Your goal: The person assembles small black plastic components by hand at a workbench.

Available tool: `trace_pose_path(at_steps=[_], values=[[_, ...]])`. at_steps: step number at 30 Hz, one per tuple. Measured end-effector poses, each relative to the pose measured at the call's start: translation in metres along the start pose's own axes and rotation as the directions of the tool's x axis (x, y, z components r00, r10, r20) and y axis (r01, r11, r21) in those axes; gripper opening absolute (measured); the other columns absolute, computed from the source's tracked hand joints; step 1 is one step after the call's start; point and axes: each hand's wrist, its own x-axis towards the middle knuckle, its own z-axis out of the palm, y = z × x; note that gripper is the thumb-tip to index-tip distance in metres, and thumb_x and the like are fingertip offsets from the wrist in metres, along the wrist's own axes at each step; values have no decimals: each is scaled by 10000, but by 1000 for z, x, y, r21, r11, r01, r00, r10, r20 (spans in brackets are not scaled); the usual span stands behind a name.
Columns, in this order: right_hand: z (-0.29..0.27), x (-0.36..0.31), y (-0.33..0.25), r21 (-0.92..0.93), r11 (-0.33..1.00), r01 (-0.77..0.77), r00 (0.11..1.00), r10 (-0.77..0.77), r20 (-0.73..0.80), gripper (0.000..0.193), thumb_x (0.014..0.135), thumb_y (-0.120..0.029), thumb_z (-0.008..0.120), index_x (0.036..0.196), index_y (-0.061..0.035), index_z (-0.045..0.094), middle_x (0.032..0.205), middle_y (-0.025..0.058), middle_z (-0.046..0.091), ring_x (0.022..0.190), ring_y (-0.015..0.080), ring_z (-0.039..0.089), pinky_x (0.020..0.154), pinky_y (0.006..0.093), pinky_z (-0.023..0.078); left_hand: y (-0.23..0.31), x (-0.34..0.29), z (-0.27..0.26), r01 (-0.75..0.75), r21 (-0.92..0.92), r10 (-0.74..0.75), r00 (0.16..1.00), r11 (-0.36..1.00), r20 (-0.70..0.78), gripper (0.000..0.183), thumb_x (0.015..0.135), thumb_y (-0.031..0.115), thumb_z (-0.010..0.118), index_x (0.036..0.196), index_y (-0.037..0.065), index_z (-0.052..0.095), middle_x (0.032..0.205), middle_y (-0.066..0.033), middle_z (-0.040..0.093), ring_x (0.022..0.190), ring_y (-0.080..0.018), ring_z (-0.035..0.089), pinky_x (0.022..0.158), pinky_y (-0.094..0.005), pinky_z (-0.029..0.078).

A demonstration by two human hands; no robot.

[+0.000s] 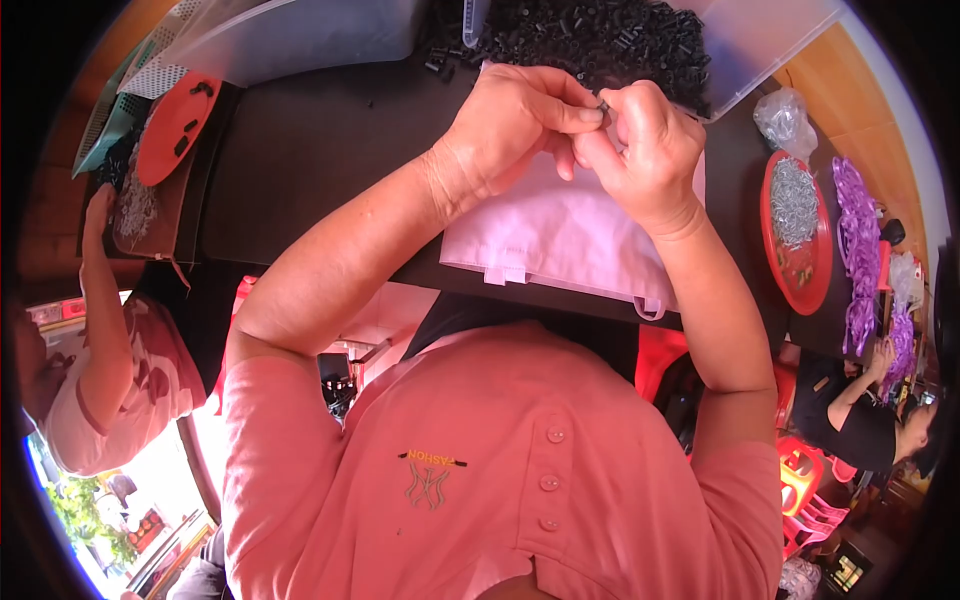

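Observation:
My left hand [515, 118] and my right hand [648, 150] meet over the far part of the table, fingertips nearly touching. Pinched between them is a small dark part [604, 108], mostly hidden by the fingers, so its exact kind does not show. The right fingers are curled in. Beneath both hands a pale pink cloth bag [560, 235] lies flat, reaching to the near table edge. Just beyond the hands is a heap of small black cylindrical pieces [610, 40] beside a clear plastic bin [765, 40].
A red oval tray [822, 262] with small silvery pieces stands at right, near purple strips [855, 250] and a crumpled clear bag [786, 122]. At left are a grey bin [300, 45] and an orange-red plate [165, 150]. Other people sit on both sides.

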Motion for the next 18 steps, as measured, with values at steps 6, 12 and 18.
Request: trace_pose_path(at_steps=[6,12,18], values=[[-5,3,1,45,999,31,999,-31,21,244,607,-64,725,757,-66,533,647,39,546,511,209,574,438,311,452,4,-2,-4,39,60,-44,996,997,73,161,906,100,616,915,-58,645,828,-126,658,663,-203,634,573,-313,514],[-7,7,-3,86,992,-91,996,90,13,216,664,-66,742,762,-69,550,666,34,571,554,185,617,461,298,471,4,0,-5,111,-310,-40,973,944,227,201,937,135,579,958,-56,638,862,-140,670,669,-214,645,642,-325,524],[-22,20,6,251,861,-442,884,372,282,294,691,-160,791,892,-19,630,646,52,596,573,135,604,536,279,473,33,-18,2,-239,305,275,958,922,-80,188,907,126,609,952,-51,649,843,-136,685,695,-171,643,604,-267,493]])
